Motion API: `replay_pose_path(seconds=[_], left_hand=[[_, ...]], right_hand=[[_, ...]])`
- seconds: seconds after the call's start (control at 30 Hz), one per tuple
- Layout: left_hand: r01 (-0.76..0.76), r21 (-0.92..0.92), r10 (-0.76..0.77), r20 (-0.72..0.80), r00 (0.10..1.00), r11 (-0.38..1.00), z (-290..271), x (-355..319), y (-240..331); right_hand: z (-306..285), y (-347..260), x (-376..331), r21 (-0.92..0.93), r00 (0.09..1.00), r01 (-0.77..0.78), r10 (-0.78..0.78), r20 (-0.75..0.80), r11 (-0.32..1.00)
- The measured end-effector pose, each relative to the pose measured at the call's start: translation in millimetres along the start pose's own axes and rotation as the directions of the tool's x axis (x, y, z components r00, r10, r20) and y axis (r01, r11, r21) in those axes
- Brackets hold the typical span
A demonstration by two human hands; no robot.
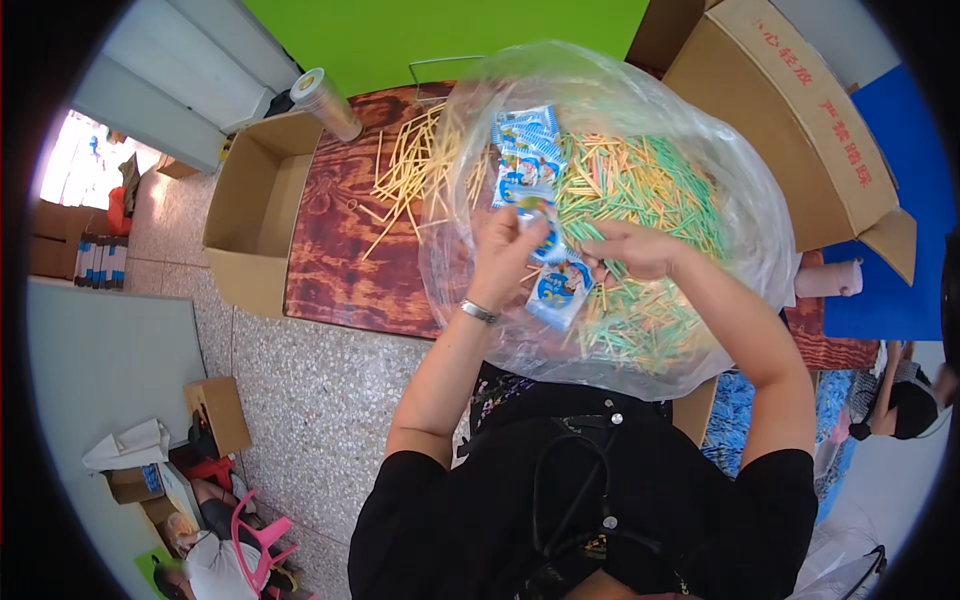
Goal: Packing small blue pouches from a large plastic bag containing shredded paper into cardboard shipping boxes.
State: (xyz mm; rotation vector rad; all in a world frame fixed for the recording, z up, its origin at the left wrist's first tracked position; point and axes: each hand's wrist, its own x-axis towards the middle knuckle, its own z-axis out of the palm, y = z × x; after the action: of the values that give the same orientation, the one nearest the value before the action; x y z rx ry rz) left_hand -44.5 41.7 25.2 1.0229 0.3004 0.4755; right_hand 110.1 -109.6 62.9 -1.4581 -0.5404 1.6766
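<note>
A large clear plastic bag [760,220] lies spread on the table, full of short thin green, yellow and orange sticks [640,185]. At its left side, a strip of small blue and white packets [527,165] runs toward me, ending in a packet [560,292] below my hands. My left hand [503,255], with a metal watch band at the wrist, pinches one packet of this strip between thumb and fingers. Close by on the right, my right hand [638,250] is over the sticks, its fingertips drawn together beside the lower packet. What those fingertips hold is too small to make out.
Longer pale yellow sticks [408,175] lie loose on the red-brown wooden table [335,240]. An opened cardboard box [255,200] stands at its left, beside a tape roll [328,105]. A big carton [770,120] rises at the right. Other people sit at lower left and far right.
</note>
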Motion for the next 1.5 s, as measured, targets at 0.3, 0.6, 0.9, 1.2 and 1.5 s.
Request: replay_pose_path(seconds=[0.3,0.6,0.9,1.2,1.5], left_hand=[[-0.290,0.191,0.328,-0.213,0.920,0.938,-48,-11,28],[-0.248,0.323,0.325,-0.212,0.921,0.913,-35,-9,20],[-0.324,0.643,0.452,-0.040,0.891,0.695,-45,-11,2],[-0.356,0.749,0.529,0.009,0.849,0.558,-15,-3,3],[-0.413,0.817,0.566,0.133,0.813,0.402,-6,-8,8]], right_hand=[[80,-11,117,-0.793,0.971,-0.196,-0.228,-0.073,-0.577],[62,46,155,-0.620,0.952,-0.239,-0.307,0.003,-0.748],[18,-97,-8,-0.997,0.914,0.078,-0.397,0.080,-0.021],[58,-121,-37,-0.979,0.909,0.026,-0.402,0.107,-0.203],[56,-127,-32,-0.976,0.960,-0.022,-0.278,0.041,-0.219]])
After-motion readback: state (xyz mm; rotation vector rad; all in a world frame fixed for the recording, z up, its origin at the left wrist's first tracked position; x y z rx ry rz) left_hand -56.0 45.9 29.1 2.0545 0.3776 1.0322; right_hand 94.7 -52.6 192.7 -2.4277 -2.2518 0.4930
